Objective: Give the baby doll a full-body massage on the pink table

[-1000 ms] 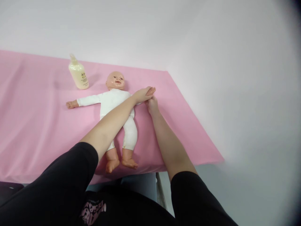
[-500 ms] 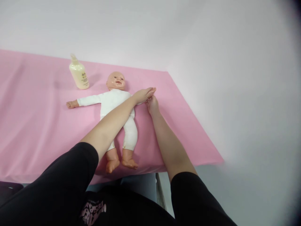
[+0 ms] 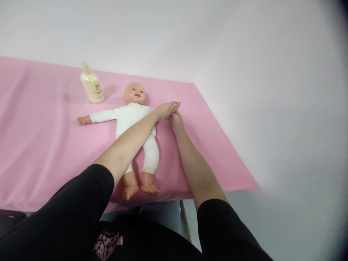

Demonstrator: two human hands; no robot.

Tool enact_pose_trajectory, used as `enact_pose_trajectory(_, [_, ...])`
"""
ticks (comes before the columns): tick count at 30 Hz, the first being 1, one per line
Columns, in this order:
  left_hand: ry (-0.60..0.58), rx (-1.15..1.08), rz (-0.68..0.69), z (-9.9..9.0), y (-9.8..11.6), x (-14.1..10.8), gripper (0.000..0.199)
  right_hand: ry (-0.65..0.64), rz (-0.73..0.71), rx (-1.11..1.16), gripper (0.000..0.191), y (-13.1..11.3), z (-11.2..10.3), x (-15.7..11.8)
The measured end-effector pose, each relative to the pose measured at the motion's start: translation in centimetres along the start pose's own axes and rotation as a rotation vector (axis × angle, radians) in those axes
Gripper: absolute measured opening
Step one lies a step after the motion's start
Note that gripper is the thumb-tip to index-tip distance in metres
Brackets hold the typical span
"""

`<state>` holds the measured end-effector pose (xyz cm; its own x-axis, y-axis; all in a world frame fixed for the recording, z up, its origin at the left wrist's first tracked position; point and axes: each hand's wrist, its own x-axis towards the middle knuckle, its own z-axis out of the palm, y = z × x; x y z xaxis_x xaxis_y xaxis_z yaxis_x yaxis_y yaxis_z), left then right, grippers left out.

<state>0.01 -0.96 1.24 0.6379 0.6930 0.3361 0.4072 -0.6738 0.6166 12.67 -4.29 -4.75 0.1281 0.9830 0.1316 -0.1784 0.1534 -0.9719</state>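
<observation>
A baby doll [image 3: 129,117] with a white cloth body lies on its back, head toward the far edge and feet toward me. My left forearm crosses over its torso. At the doll's arm on the right side of the view, my left hand [image 3: 165,110] is closed over the arm from above. My right hand [image 3: 176,122] meets it there from the near side, its fingers curled in at the doll's hand. Most of that small arm and hand is hidden beneath my own hands. The doll's other arm stretches out to the left, untouched.
A pump bottle [image 3: 92,87] of pale yellow liquid stands left of the doll's head. Pink cloth [image 3: 54,156] covers the table, whose right edge slants down toward me. A pale wall [image 3: 152,36] rises behind. Below the near edge, a dark object [image 3: 12,217] shows at left.
</observation>
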Motion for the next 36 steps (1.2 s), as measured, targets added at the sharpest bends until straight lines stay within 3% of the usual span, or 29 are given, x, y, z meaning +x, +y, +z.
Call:
enact_pose_trajectory(5, [0.005,-0.021,0.016,-0.2,0.4,-0.1,0.064,0.059,0.035,0.093,0.031,-0.2,0.5,-0.4])
enact_pose_trajectory(14, [0.013,-0.007,-0.014,-0.4,0.6,-0.2,0.064,0.034,0.050,0.119,0.027,-0.8,0.5,-0.9])
enact_pose_trajectory(25, [-0.013,0.039,-0.038,0.1,-0.7,0.1,0.057,-0.002,0.009,0.062,0.031,-0.6,0.5,-0.9])
enact_pose_trajectory(36, [-0.018,-0.019,-0.060,-0.4,0.6,-0.4,0.059,0.015,0.006,0.036,0.043,-0.8,0.8,-1.1])
